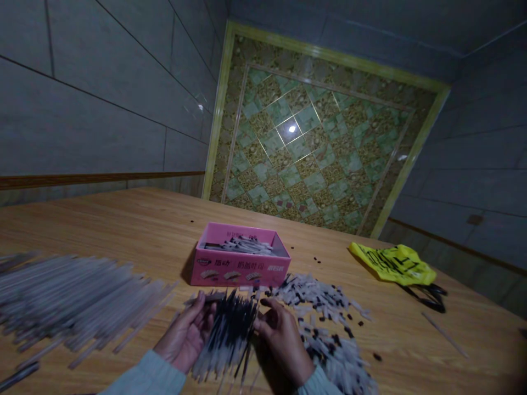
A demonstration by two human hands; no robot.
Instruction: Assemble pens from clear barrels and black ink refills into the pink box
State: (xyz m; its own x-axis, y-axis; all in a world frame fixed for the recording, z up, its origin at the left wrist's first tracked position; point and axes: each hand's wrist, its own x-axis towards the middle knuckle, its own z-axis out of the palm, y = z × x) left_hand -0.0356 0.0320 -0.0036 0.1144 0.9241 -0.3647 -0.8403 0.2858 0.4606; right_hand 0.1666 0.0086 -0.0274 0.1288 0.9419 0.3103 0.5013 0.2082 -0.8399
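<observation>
My left hand is closed, pinching a thin greyish stick that lies crosswise between thumb and fingers. A bundle of thin sticks, dark at the far ends and clear toward me, lies on the table between my hands. To its right, my right hand has thumb and forefinger curled together by the dark ends; what they hold, if anything, is too small to make out. Just beyond stands a pink box with more light sticks inside.
Many clear tubes are spread at the left. Small whitish and black pieces form piles on the right. Farther right lie a yellow bag, black-framed glasses and a single stick. A pen-like object rests at the near left.
</observation>
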